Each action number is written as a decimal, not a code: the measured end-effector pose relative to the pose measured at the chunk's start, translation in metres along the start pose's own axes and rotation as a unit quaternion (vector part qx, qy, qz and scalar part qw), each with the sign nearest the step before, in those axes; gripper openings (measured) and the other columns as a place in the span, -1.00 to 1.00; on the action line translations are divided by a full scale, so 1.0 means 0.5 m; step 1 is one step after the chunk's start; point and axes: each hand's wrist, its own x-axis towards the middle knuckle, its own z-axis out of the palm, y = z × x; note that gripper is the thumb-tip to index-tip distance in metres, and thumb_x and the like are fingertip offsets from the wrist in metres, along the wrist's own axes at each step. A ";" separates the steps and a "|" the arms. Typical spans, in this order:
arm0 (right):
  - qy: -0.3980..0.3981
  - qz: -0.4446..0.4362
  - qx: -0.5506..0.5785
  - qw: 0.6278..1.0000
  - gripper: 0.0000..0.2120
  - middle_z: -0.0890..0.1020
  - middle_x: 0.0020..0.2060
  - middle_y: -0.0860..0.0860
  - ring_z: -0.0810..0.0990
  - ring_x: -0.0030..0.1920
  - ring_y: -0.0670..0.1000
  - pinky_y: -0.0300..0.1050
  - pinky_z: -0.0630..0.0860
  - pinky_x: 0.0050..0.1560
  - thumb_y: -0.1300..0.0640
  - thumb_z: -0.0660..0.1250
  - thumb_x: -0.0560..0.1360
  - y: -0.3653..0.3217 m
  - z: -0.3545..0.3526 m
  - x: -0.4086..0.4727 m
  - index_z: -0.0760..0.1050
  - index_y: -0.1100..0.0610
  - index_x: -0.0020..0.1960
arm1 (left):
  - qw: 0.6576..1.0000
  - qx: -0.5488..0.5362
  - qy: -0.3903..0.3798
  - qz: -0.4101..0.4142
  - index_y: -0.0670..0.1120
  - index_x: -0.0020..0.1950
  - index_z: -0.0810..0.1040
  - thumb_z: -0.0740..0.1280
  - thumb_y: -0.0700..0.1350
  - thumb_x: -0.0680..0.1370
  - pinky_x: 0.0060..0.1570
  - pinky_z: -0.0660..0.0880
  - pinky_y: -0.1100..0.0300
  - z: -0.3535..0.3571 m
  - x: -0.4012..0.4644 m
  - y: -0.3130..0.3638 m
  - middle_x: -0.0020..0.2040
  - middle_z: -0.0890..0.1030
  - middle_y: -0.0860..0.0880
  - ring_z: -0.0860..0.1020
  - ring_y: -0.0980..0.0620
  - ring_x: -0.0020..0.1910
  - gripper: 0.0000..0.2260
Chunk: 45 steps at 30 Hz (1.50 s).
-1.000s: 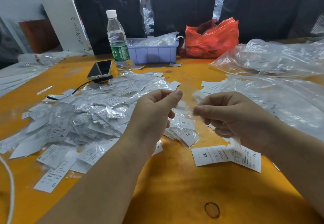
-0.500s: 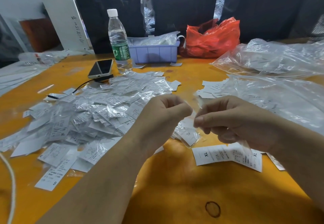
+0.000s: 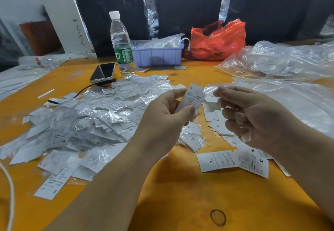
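Observation:
My left hand [image 3: 166, 116] pinches a white size label [image 3: 194, 96] between thumb and fingers and holds it upright above the orange table [image 3: 180, 200]. My right hand [image 3: 253, 120] is just right of it with curled fingers. Its thumb and forefinger pinch a thin clear sleeve [image 3: 209, 88] that touches the label's right edge. A big heap of bagged labels [image 3: 90, 118] lies to the left. Loose labels marked XL and M [image 3: 233, 160] lie under my right wrist.
Clear plastic bags [image 3: 289, 102] cover the table's right side. At the back stand a water bottle [image 3: 121, 44], a phone [image 3: 103, 72] on a black cable, a purple bin [image 3: 157, 56] and a red plastic bag [image 3: 218, 40]. A white cord [image 3: 10, 194] runs along the left edge.
Both hands pinched a small clear sleeve close together. Now they have drawn slightly apart and risen, and a white label stands in my left hand's grip.

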 end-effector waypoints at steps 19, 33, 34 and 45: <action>0.012 0.014 0.022 1.000 -0.82 0.61 -0.33 0.02 0.06 -0.50 -0.06 -0.30 0.20 -0.61 -0.01 0.50 0.27 0.018 0.023 -0.011 0.59 0.08 -0.29 | 0.994 0.057 -0.082 -0.045 -0.19 -0.26 0.50 0.18 0.00 0.41 -0.38 0.21 0.12 0.022 -0.005 -0.007 -0.32 0.42 -0.07 0.29 0.02 -0.40 -0.74; 0.010 0.016 -0.013 1.000 -0.91 0.62 -0.41 -0.01 0.14 -0.59 -0.13 -0.32 0.22 -0.54 0.08 0.45 0.34 0.015 0.030 -0.022 0.62 0.04 -0.34 | 0.996 0.048 -0.053 -0.047 -0.22 -0.30 0.44 0.18 -0.03 0.39 -0.46 0.20 0.19 0.016 0.000 -0.006 -0.46 0.40 0.05 0.28 0.07 -0.47 -0.75; 0.007 0.012 -0.020 1.000 -0.92 0.61 -0.41 -0.02 0.14 -0.59 -0.13 -0.31 0.21 -0.52 0.09 0.45 0.33 0.015 0.030 -0.022 0.63 0.04 -0.33 | 0.997 0.045 -0.051 -0.047 -0.23 -0.29 0.44 0.18 -0.03 0.39 -0.47 0.21 0.19 0.015 0.001 -0.006 -0.47 0.41 0.07 0.28 0.08 -0.47 -0.74; -0.002 -0.028 -0.056 0.998 -0.96 0.43 -0.52 0.01 0.12 -0.61 -0.11 -0.27 0.14 -0.57 0.16 0.46 0.27 0.020 0.032 -0.023 0.63 0.10 -0.28 | 0.997 -0.001 -0.037 -0.067 -0.02 -0.40 0.51 0.21 -0.03 0.38 -0.45 0.24 0.20 0.014 0.004 -0.003 -0.51 0.40 0.10 0.29 0.11 -0.51 -0.80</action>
